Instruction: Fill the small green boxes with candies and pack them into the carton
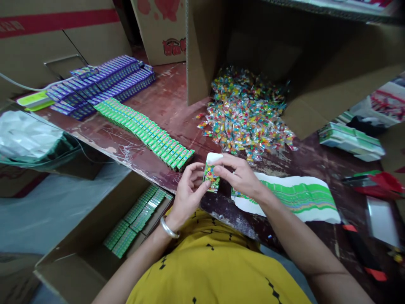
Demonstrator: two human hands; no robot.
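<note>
The left hand (189,188) pinches a small printed box (210,174) between thumb and fingers, upright by the near edge of the table (172,90); the right hand (242,174) has its fingers on the top, at the white flap (214,157). Too hard a squeeze could crease the thin card; too loose, and it could slip. The right forearm (294,230) crosses above the flattened boxes (300,195), so a sideways sweep might disorder them. Leftward, a knock could topple the close-packed green row (145,131). Beyond, a careless reach might scatter the wrapped sweets (249,116) spilling from the big carton (200,50)
</note>
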